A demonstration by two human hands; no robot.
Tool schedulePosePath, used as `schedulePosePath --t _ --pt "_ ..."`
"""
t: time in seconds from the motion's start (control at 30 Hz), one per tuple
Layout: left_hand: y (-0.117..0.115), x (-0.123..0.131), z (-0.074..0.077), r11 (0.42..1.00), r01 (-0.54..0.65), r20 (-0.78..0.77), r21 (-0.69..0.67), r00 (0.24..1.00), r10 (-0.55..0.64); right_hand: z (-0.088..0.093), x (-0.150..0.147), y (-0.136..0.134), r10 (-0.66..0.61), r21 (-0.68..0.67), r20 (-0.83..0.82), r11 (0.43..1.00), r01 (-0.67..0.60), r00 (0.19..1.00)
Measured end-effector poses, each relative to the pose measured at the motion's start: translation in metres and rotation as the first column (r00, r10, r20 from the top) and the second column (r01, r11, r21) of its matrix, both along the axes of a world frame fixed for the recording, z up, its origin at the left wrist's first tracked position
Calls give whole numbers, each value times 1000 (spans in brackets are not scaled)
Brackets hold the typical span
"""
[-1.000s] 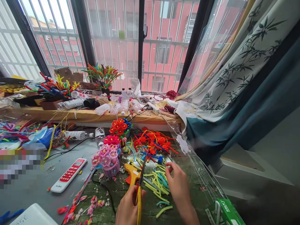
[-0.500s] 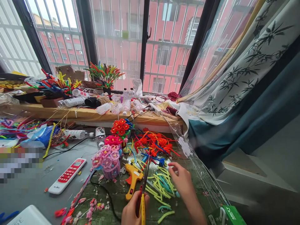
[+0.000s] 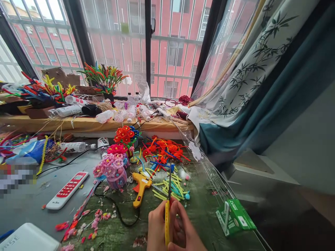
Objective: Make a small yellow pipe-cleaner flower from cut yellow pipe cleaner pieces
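Observation:
Scissors [image 3: 167, 216] with yellow handles and dark blades point away from me, near the front of the table. My left hand [image 3: 157, 225] is closed around the handles from the left. From the right, my right hand [image 3: 184, 228] has its fingers bent against the same handles. Whether anything small sits between the fingers is hidden. Just beyond the blade tips lie cut yellow-green and teal pipe cleaner pieces [image 3: 171, 186]. To the left of them rests a yellow glue gun [image 3: 141, 188] with a black cord.
Pink pipe cleaner flowers [image 3: 111, 165] stand in a striped pot left of the glue gun. Red-orange pipe cleaners [image 3: 166, 150] lie behind. A white remote [image 3: 68, 190] is at left, a green box [image 3: 235, 218] at right. Bottles [image 3: 104, 116] crowd the window ledge.
My right hand has come back from the pipe cleaner pieces to the scissors handles. My left hand still grips the scissors. The view has shifted right.

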State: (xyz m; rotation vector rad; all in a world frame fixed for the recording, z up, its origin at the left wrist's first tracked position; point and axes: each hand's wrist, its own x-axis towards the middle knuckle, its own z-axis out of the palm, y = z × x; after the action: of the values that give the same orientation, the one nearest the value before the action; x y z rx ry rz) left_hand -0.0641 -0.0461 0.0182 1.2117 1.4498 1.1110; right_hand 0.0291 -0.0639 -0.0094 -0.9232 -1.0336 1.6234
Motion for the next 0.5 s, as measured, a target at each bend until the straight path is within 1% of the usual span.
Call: schedulePosePath --t 0.1,0.17,0.23,0.27,0.3,0.33,0.37,0.4,0.43,0.47,0.5 --pt "1 1 11 996 86 -86 19 993 -85 6 3 -2 -50 9 35 999 50 998" --pt "2 -1 21 981 184 -206 63 964 -168 10 7 -3 -101 13 58 995 101 993" --pt "1 -5 30 965 245 -222 91 950 -220 15 16 -3 -149 29 82 989 147 986" --pt "-1 -7 32 947 300 -235 116 935 -267 18 22 -2 -170 34 98 985 167 981" --pt "-4 -8 32 940 315 -255 129 927 -276 21 30 0 -204 34 137 979 201 969" --pt "-9 -9 30 947 290 -293 136 925 -241 25 39 2 -256 41 198 967 253 946" --pt "-15 -8 24 960 249 -352 124 916 -192 28 47 4 -327 63 276 944 323 904" --pt "-21 -5 14 965 240 -431 109 886 -172 32 56 6 -405 103 369 912 396 836" --pt "-28 0 3 962 261 -509 79 840 -186 35 63 7 -478 159 451 874 459 754" --pt "-35 7 -10 956 293 -575 27 787 -224 38 69 9 -527 219 536 841 494 660" --pt "-42 16 -24 949 313 -635 -40 726 -266 39 73 9 -554 276 613 818 504 563"
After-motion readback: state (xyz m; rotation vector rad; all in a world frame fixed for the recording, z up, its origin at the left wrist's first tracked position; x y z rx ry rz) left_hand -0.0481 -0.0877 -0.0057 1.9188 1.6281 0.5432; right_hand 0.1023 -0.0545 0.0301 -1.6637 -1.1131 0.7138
